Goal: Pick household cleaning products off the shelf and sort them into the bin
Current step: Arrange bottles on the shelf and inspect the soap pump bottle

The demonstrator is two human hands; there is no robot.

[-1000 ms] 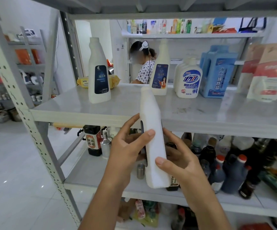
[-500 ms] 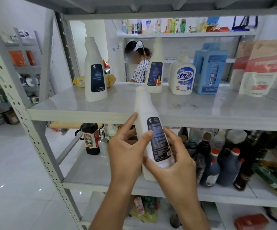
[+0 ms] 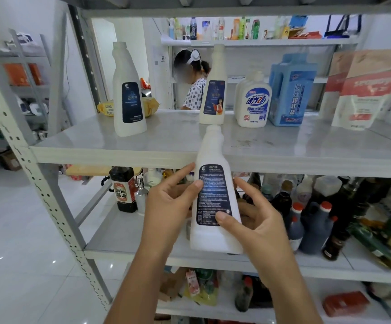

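Opaque white bottle (image 3: 215, 190) upright between both hands, contents can't tell. Left hand (image 3: 168, 206): thumb on label edge, index straight along its side. Right hand (image 3: 257, 220): thumb pinches lower label, fingers (image 3: 248, 190) spread behind. Second bottle (image 3: 129, 94) on shelf (image 3: 143, 141) above the fingertips.

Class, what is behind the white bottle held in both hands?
The shelf edge and dark sauce bottles on the lower shelf; anything directly behind the bottle is hidden.

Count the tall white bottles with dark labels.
3: the held bottle between left hand and right hand, the left bottle on the shelf, the middle bottle beside the hand-soap bottle. More may be hidden.
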